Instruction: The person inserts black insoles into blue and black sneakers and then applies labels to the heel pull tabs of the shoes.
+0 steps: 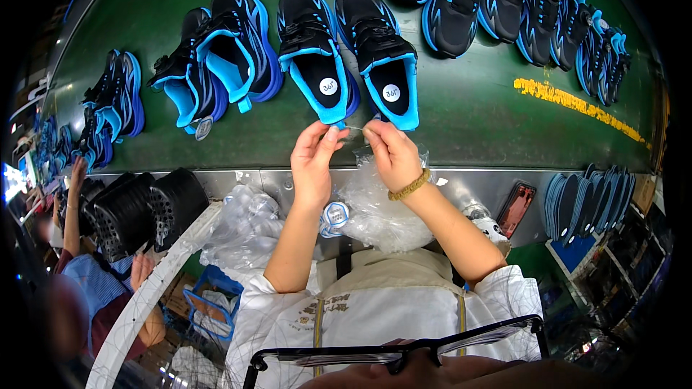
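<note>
Two black sneakers with light-blue lining, a left shoe (310, 50) and a right shoe (375, 50), stand side by side, heels toward me. Each has a round white mark on its insole. Behind the left shoe's heel, my left hand (313, 162) pinches thumb and finger together by the blue heel loop. My right hand (394, 158), with a brown band on the wrist, pinches close to the right shoe's heel. Between the fingertips of both hands runs a thin pale strand (355, 127). Below them lies a clear plastic bag (382, 209), beside round blue-and-white tags (334, 216).
The green conveyor belt (461, 122) carries more sneakers (245, 36) to the left and right. Along its metal edge lie crumpled clear plastic (249, 220), a phone (517, 209) and a row of blue insoles (587, 205). A co-worker (94, 288) works at left beside black crates (173, 205).
</note>
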Motion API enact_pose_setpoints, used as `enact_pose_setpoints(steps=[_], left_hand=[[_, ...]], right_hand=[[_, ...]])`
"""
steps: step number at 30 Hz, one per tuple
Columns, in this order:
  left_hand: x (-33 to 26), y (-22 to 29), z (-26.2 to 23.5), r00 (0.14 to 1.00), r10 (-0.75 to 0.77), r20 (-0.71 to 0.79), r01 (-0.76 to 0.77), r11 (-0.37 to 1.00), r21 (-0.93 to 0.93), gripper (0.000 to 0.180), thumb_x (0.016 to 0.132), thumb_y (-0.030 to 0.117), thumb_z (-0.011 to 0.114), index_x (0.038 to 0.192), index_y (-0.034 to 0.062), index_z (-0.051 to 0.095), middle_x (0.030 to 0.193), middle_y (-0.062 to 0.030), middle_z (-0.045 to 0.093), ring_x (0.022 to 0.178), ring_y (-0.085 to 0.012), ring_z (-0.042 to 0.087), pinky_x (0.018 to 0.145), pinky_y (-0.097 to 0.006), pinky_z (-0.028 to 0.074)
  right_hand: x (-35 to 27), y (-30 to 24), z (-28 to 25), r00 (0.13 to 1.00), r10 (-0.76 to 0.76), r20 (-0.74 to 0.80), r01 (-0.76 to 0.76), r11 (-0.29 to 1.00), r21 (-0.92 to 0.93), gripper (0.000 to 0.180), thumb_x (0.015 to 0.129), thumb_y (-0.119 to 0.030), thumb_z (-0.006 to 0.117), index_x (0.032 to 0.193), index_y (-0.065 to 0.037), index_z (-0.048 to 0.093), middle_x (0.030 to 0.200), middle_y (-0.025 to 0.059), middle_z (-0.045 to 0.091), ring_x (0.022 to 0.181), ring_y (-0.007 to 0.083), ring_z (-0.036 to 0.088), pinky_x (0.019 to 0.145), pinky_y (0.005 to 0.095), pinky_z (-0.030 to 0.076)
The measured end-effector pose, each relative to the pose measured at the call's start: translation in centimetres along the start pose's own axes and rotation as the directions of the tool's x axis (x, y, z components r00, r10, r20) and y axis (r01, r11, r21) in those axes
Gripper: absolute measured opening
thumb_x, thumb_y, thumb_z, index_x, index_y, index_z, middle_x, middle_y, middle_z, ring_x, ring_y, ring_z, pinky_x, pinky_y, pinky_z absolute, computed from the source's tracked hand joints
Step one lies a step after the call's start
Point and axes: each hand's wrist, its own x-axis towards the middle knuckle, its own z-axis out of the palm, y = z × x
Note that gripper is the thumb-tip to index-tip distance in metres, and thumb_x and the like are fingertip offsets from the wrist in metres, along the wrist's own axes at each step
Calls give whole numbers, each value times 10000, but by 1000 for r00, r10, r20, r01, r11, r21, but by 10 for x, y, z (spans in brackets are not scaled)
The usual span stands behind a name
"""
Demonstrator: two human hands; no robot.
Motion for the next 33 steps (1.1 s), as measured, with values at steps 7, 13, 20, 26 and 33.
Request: enact_pose_setpoints(steps=[7, 13, 20, 26, 33], left_hand=[[7, -3, -1, 998, -30, 60, 37, 991, -127, 178, 834, 158, 481, 954, 29, 454, 885, -103, 572, 761, -182, 582, 691, -263, 438], [8, -3, -2, 996, -21, 81, 34, 987, -158, 176, 830, 152, 489, 947, 22, 465, 886, -104, 574, 743, -172, 581, 686, -261, 434], [-1, -4, -7, 1000, -10, 30, 19, 947, -322, 184, 817, 85, 496, 976, -6, 503, 895, -109, 573, 773, -160, 567, 712, -285, 444], [1, -16, -21, 993, 95, -76, -108, 974, -200, 127, 791, 57, 528, 900, -5, 548, 878, -101, 567, 672, -132, 535, 656, -247, 436], [-9, 3, -21, 983, 122, -139, -160, 940, -303, 126, 813, 78, 500, 900, -12, 500, 923, -129, 553, 587, -138, 533, 558, -233, 434]], right_hand=[[3, 0, -4, 988, 115, 101, -122, 990, 70, 98, 784, -60, 508, 873, -18, 516, 750, 143, 553, 671, 284, 542, 569, 318, 424], [5, 8, 2, 988, 42, 148, -59, 992, 113, 87, 797, -64, 503, 864, -13, 526, 740, 85, 537, 617, 162, 506, 564, 246, 410], [15, 7, 14, 962, 87, 258, -142, 969, 203, 120, 780, -88, 525, 871, -13, 549, 766, 88, 551, 668, 181, 528, 586, 260, 423], [16, -1, 11, 930, 148, 337, -206, 968, 142, 140, 763, -89, 549, 883, -17, 558, 722, 73, 537, 625, 153, 523, 547, 244, 420], [2, -18, -31, 789, 396, 470, -610, 600, 518, 180, 785, -56, 539, 955, 1, 527, 720, 56, 551, 589, 104, 531, 518, 213, 435]])
